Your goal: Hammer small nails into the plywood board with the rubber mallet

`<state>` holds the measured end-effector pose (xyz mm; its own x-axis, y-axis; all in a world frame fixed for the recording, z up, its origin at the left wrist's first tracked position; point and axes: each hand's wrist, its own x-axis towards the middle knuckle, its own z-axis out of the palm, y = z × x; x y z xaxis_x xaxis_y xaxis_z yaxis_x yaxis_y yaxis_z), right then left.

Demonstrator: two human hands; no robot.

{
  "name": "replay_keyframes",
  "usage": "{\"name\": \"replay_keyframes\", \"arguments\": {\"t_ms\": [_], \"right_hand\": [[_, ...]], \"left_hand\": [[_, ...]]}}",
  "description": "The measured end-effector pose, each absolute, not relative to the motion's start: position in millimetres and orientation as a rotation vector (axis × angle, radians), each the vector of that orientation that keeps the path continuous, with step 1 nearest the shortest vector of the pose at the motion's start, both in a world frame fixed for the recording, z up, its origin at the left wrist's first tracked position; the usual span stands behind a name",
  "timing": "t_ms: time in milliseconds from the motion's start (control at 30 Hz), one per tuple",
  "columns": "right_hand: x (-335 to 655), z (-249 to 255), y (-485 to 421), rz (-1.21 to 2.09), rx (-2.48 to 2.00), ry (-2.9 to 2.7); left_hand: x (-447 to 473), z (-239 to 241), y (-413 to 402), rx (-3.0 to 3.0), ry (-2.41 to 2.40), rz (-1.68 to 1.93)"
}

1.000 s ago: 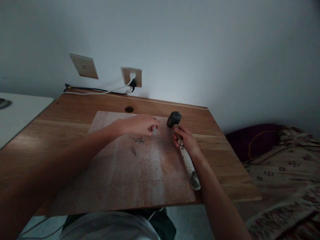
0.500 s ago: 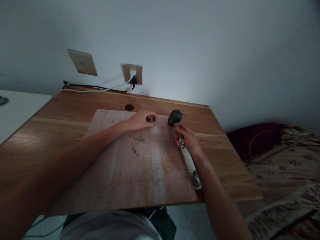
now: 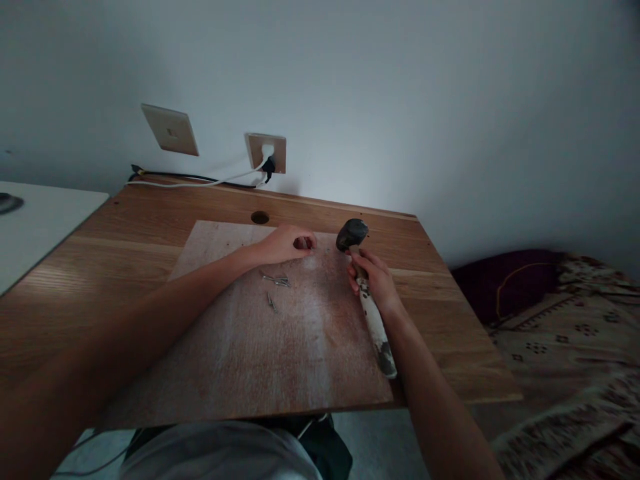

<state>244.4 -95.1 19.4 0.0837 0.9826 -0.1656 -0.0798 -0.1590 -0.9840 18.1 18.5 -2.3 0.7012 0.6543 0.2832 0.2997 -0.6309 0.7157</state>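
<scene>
My right hand [image 3: 373,277] is wrapped around the upper handle of a mallet [image 3: 351,234] with a dark, rounded head and a worn white handle. The head is up over the board's far right edge, and the handle slants down toward me. My left hand [image 3: 287,244] rests low over the far part of a wooden board [image 3: 270,353], thumb and fingertips pinched together; anything between them is too small to make out. Several loose nails [image 3: 276,281] lie on the board just nearer to me than this hand.
The board lies on a wooden desk [image 3: 440,300] with a round cable hole [image 3: 260,217]. Behind it, a wall socket [image 3: 267,152] holds plugs, with cables [image 3: 195,180] along the back edge. A white table [image 3: 45,220] adjoins at left; patterned fabric [image 3: 565,340] lies at right.
The view has shifted slightly. Both hands keep nearly the same place; the left fingertips have moved only a little, and the mallet is still held up at the board's right.
</scene>
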Motion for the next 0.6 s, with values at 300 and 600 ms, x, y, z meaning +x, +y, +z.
{"name": "replay_keyframes", "arguments": {"t_ms": [300,600], "right_hand": [[227,50,-92,1.351,-1.196,-1.036],[198,42,-101,1.403,-1.163,-1.087]], "left_hand": [[19,-3,18,2.188,0.721,0.735],[21,-2,19,2.193,0.815,0.724]]}}
